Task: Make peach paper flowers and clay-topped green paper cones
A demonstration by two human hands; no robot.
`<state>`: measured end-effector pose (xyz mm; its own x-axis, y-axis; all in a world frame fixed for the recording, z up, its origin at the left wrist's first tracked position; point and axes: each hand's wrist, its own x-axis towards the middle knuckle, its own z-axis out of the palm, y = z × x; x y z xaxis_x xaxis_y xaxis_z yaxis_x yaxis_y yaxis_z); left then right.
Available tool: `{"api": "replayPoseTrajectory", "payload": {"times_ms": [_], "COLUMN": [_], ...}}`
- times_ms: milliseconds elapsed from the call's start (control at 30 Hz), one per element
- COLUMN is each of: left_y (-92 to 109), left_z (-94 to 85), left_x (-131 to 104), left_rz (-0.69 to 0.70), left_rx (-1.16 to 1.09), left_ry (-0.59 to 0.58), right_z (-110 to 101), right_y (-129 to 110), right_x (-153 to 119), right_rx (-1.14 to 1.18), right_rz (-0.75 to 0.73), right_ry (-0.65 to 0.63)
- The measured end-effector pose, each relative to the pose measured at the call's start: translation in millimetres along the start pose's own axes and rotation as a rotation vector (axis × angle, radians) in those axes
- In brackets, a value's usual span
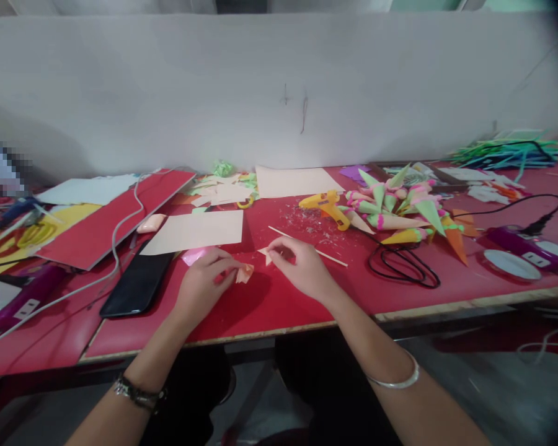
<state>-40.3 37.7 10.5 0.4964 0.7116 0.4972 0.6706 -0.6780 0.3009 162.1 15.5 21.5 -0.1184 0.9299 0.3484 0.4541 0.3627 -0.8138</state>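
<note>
Low over the red tabletop, my left hand (204, 279) pinches a small crumpled piece of peach-orange paper (245, 273) between thumb and fingers. A short gap away, my right hand (302, 266) has thumb and fingertips closed on a small pale pointed piece of paper (265, 255). Passing behind my right hand, a thin wooden stick (332, 256) lies on the table. A pink piece (195, 254) is partly covered by my left hand. Behind that hand rests a cream sheet of paper (199, 230), its left end over a black phone (137, 285).
A yellow glue gun (328, 207) with a looped black cable (402, 266) lies right of centre, beside a pile of paper cones (400, 207). Purple power strips (532, 248) sit at both sides. A white cable (116, 241) crosses a red board (121, 217). A grey partition (214, 93) stands behind.
</note>
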Motion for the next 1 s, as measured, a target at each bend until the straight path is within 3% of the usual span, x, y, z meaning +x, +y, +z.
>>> {"api": "replayPoseTrajectory", "payload": {"times_ms": [200,367,633,800,1000], "left_y": [10.4,16.0,16.8,24.4,28.6], "left_z": [-4.4,-6.5,-5.1,-12.7,-11.4], "left_x": [-3.5,-5.5,-7.5,-3.1,-5.1], "left_rz": [0.107,0.152,0.214,0.047,-0.084], "left_rx": [0.011,0.023,-0.022,-0.121,-0.218], "left_ry": [0.151,0.191,0.173,0.241,0.121], "right_z": [7.4,7.8,6.9,6.5,9.7], "right_y": [-6.9,-6.6,-5.0,-6.5,-15.2], "right_x": [-4.0,-3.8,-2.8,-3.5,-6.5], "right_rx": [0.265,0.387,0.098,0.118,0.025], "right_rz": [0.143,0.209,0.029,-0.006,-0.13], "right_ry": [-0.207,-0.298,-0.119,0.058,0.222]}}
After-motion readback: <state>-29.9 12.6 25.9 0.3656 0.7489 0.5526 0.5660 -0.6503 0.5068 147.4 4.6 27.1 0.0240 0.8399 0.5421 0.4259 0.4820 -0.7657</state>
